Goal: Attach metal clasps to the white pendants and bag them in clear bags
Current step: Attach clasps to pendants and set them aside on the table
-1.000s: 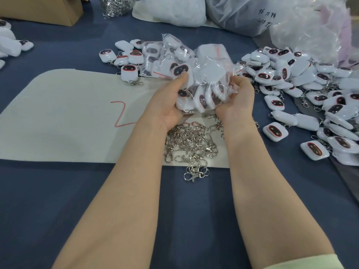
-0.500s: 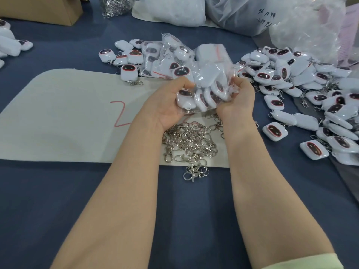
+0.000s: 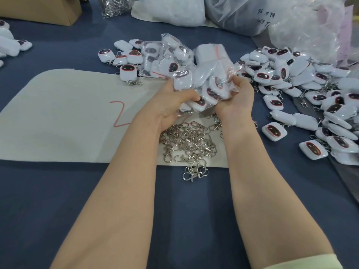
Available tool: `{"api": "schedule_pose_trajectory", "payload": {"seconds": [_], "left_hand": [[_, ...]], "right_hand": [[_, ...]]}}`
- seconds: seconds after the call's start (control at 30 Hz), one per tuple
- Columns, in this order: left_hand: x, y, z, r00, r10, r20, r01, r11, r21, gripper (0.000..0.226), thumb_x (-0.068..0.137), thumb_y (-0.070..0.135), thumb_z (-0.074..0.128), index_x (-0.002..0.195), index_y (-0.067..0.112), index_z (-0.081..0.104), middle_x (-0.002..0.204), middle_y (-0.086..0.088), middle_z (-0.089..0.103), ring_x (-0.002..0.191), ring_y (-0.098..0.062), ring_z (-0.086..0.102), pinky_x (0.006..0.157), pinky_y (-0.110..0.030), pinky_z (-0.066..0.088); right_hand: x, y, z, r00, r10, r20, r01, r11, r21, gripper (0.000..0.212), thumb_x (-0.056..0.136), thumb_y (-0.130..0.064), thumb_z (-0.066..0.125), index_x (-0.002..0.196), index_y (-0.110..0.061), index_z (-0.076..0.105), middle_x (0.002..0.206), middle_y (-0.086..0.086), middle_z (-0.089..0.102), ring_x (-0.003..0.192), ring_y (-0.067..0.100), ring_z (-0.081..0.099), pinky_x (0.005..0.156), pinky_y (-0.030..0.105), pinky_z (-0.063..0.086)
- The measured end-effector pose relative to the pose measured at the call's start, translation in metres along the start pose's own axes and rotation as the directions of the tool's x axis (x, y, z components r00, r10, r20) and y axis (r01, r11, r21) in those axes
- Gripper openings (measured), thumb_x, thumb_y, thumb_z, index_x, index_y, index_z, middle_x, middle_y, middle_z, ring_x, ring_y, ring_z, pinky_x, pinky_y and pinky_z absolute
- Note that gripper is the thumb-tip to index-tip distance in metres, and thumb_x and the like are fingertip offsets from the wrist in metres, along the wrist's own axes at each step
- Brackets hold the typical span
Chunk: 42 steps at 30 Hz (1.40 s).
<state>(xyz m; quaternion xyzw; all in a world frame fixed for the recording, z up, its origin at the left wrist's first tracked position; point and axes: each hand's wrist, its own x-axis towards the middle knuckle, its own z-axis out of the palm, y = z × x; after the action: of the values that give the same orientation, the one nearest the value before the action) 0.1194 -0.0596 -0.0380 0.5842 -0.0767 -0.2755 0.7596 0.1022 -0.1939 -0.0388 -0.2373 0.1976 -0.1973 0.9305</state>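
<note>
Both hands hold a clear bag [image 3: 208, 85] stuffed with several white pendants that have dark oval faces. My left hand [image 3: 172, 101] grips its left side with fingers curled round it. My right hand [image 3: 236, 98] pinches the bag's right side. Below the hands a heap of silver metal clasps [image 3: 189, 141] lies on a cream mat [image 3: 58, 117]. Loose white pendants [image 3: 303, 88] are piled to the right. More filled clear bags [image 3: 163, 57] lie just behind the held one.
A stack of flat unused clear bags [image 3: 210, 52] sits behind the hands. Big plastic sacks [image 3: 242, 14] and a cardboard box [image 3: 42, 8] line the far edge of the blue table [image 3: 58, 200]. A few pendants [image 3: 11, 45] lie far left.
The bag has been drawn lower and squeezed tighter between both hands. My left fingers have curled further round it.
</note>
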Motion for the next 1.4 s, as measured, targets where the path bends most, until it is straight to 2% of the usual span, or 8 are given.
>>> {"api": "schedule_pose_trajectory", "payload": {"seconds": [0.2, 0.37, 0.63, 0.73, 0.87, 1.1, 1.23, 1.4], "left_hand": [[0.003, -0.003, 0.005, 0.999, 0.033, -0.030, -0.033, 0.999, -0.008, 0.051, 0.080, 0.004, 0.071, 0.125, 0.010, 0.048, 0.117, -0.012, 0.066, 0.104, -0.026, 0.066, 0.083, -0.036, 0.056], [0.005, -0.004, 0.002, 0.996, 0.065, -0.069, -0.057, 0.993, 0.105, 0.054, 0.079, 0.005, 0.072, 0.125, 0.011, 0.046, 0.116, -0.010, 0.065, 0.095, -0.020, 0.066, 0.063, -0.026, 0.055], [0.006, -0.002, 0.001, 0.992, 0.033, -0.122, -0.035, 0.999, -0.014, 0.053, 0.077, 0.024, 0.077, 0.124, 0.014, 0.053, 0.110, -0.008, 0.070, 0.095, -0.025, 0.069, 0.080, -0.043, 0.058], [0.007, -0.004, 0.002, 0.981, 0.049, -0.186, -0.046, 0.999, 0.022, 0.048, 0.075, 0.024, 0.078, 0.116, 0.018, 0.054, 0.110, -0.006, 0.069, 0.096, -0.025, 0.068, 0.086, -0.047, 0.056], [0.007, -0.003, 0.006, 0.976, 0.084, -0.200, -0.060, 0.990, 0.125, 0.103, 0.066, 0.039, 0.083, 0.145, 0.022, 0.020, 0.134, -0.006, 0.050, 0.113, -0.025, 0.059, 0.099, -0.048, 0.048], [0.005, -0.007, 0.006, 0.892, 0.337, -0.303, -0.215, 0.904, 0.370, 0.090, 0.072, 0.046, 0.077, 0.141, 0.016, 0.028, 0.132, 0.000, 0.051, 0.111, -0.012, 0.055, 0.054, -0.002, 0.045], [0.004, -0.002, -0.001, 0.755, 0.510, -0.411, -0.089, 0.702, 0.707, 0.087, 0.072, 0.056, 0.070, 0.138, 0.012, 0.034, 0.129, -0.005, 0.054, 0.115, -0.024, 0.055, 0.093, -0.038, 0.048], [-0.001, 0.007, -0.017, 0.639, 0.634, -0.435, 0.214, 0.397, 0.892, 0.074, 0.078, 0.040, 0.065, 0.141, 0.016, 0.034, 0.145, -0.008, 0.037, 0.135, -0.031, 0.033, 0.110, -0.044, 0.027]], "right_hand": [[-0.003, 0.003, 0.005, 1.000, 0.006, -0.018, -0.007, 1.000, -0.011, 0.023, 0.089, -0.008, 0.051, 0.066, -0.010, 0.052, 0.074, 0.010, 0.061, 0.071, 0.027, 0.060, 0.085, 0.040, 0.052], [0.000, 0.005, 0.004, 0.999, 0.027, 0.019, -0.027, 0.999, -0.036, 0.010, 0.089, -0.010, 0.049, 0.084, -0.009, 0.058, 0.087, 0.011, 0.062, 0.079, 0.026, 0.059, 0.092, 0.040, 0.050], [-0.004, 0.007, 0.007, 0.996, 0.048, 0.074, -0.046, 0.998, -0.030, 0.008, 0.090, -0.011, 0.050, 0.094, -0.008, 0.056, 0.088, 0.011, 0.061, 0.073, 0.025, 0.060, 0.066, 0.032, 0.056], [-0.002, 0.008, 0.008, 0.997, 0.034, 0.062, -0.033, 0.999, -0.023, 0.006, 0.091, -0.010, 0.049, 0.095, -0.009, 0.053, 0.088, 0.010, 0.056, 0.075, 0.023, 0.056, 0.075, 0.034, 0.051], [-0.003, 0.008, 0.009, 0.999, 0.033, 0.036, -0.032, 0.999, -0.031, 0.007, 0.090, -0.008, 0.049, 0.086, -0.008, 0.054, 0.094, 0.011, 0.056, 0.085, 0.025, 0.055, 0.095, 0.039, 0.047], [-0.009, 0.013, 0.012, 0.997, 0.051, 0.058, -0.049, 0.998, -0.031, 0.018, 0.088, -0.006, 0.049, 0.072, -0.009, 0.056, 0.072, 0.009, 0.064, 0.065, 0.023, 0.062, 0.074, 0.034, 0.055], [-0.015, 0.029, 0.018, 0.995, 0.101, 0.026, -0.095, 0.979, -0.179, 0.015, 0.088, -0.004, 0.050, 0.075, -0.011, 0.056, 0.070, 0.006, 0.063, 0.053, 0.019, 0.062, 0.049, 0.027, 0.051], [-0.017, 0.045, 0.024, 0.995, -0.022, 0.100, 0.088, 0.685, -0.723, 0.027, 0.094, -0.010, 0.053, 0.069, -0.013, 0.061, 0.064, -0.002, 0.061, 0.060, 0.013, 0.058, 0.070, 0.033, 0.050]]}}
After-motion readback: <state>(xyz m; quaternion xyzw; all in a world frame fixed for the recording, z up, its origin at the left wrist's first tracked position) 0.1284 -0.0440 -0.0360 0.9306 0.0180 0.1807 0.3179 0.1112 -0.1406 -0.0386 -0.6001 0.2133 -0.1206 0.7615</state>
